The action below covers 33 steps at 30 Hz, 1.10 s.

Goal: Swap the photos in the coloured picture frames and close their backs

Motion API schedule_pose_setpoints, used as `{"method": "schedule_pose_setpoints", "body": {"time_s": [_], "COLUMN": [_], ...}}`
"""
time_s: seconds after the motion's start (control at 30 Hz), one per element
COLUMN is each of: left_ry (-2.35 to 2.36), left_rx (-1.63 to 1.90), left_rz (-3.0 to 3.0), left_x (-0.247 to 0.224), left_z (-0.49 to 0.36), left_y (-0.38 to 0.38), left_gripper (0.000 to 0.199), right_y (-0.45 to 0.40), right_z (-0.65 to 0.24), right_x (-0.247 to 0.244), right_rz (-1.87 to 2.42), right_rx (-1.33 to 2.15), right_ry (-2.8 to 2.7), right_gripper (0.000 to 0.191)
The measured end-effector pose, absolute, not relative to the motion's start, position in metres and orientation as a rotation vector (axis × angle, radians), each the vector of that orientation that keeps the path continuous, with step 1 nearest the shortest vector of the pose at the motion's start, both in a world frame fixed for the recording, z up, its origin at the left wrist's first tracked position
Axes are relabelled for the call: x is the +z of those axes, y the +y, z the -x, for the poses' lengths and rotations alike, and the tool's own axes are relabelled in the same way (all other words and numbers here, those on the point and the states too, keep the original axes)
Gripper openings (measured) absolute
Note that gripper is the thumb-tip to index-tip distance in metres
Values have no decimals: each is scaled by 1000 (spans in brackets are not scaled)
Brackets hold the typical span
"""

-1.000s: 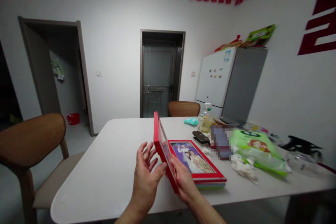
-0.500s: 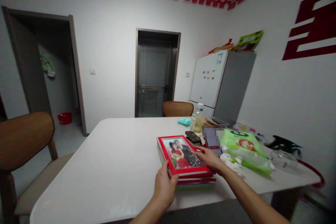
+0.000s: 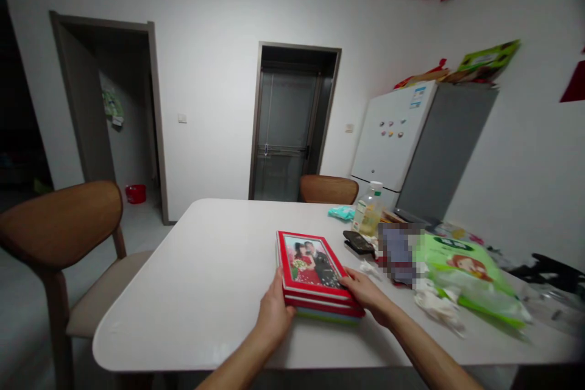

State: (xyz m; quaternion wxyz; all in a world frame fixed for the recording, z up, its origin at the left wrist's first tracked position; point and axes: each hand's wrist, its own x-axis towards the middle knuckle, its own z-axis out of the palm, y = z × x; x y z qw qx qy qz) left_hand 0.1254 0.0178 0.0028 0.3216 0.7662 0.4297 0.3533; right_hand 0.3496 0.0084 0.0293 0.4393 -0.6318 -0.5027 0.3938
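A stack of photo albums point(image 3: 315, 294) lies on the white table point(image 3: 192, 292). The top one has a red border around a picture of two people in a red dress and a dark suit; green and pale blue edges show at the bottom. My left hand point(image 3: 274, 308) is wrapped against the near left corner of the stack, thumb along its front side. From the right, my right hand point(image 3: 365, 294) grips the near right corner, its fingertips on the top cover. Both hands are closed on the stack, and part of each hand's fingers is hidden.
Right of the stack lie a black object point(image 3: 359, 242), crumpled white tissue point(image 3: 436, 304) and a green tissue pack point(image 3: 470, 271). Behind them stand a bottle point(image 3: 368, 210) and a turquoise packet point(image 3: 342, 213). Wooden chairs point(image 3: 68, 219) are at the left and far side.
The stack has slid left with both hands, widening the gap to the black object. Its layers look more evenly lined up. The camera view has turned left.
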Motion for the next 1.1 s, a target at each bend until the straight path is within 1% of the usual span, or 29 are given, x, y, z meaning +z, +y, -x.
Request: {"method": "schedule_pose_setpoints", "body": {"time_s": [0.13,0.23,0.33,0.43,0.5,0.57,0.63,0.7,0.73,0.8,0.87,0.9,0.93,1.0,1.1], "left_ry": [1268,1351,1399,1418,1429,1454,1484,1482,1448,1324,1135,848,599,346,266], "left_rx": [935,952,988,1018,1039,1087,1181,1304,1363,1447,1489,1501,1457,1397,1351], "left_rz": [-1978,-1947,-1913,-1859,-1807,-1739,-1663,-1595,-1573,-1555,-1562,-1523,-1476,-1362,-1268], "left_x": [7,11,14,13,13,17,28,48,60,90,119,132,142,153,150], "left_z": [-77,-46,-27,-20,-17,-14,-11,-13,-16,-28,-42,-49,-55,-63,-66], "left_y": [51,72,84,89,90,90,88,81,76,61,42,33,24,10,3], "left_gripper": [80,77,75,75,76,76,70,62,59,58,67,73,78,85,90], "right_y": [43,73,95,106,108,106,101,90,83,64,44,34,26,13,5], "right_z": [-295,-261,-240,-233,-234,-237,-235,-225,-217,-197,-176,-168,-162,-156,-158], "right_x": [32,32,29,29,29,32,38,51,59,81,105,116,125,137,137], "right_rz": [1602,1643,1663,1691,1715,1746,1732,1576,1437,1095,783,663,578,489,494], "right_rx": [901,800,739,677,628,564,484,460,483,621,760,815,860,918,966], "right_ry": [-1356,-1401,-1409,-1406,-1387,-1352,-1305,-1268,-1255,-1257,-1249,-1257,-1260,-1256,-1263], "right_gripper": [38,35,32,35,39,49,60,65,66,68,73,76,78,80,80]}}
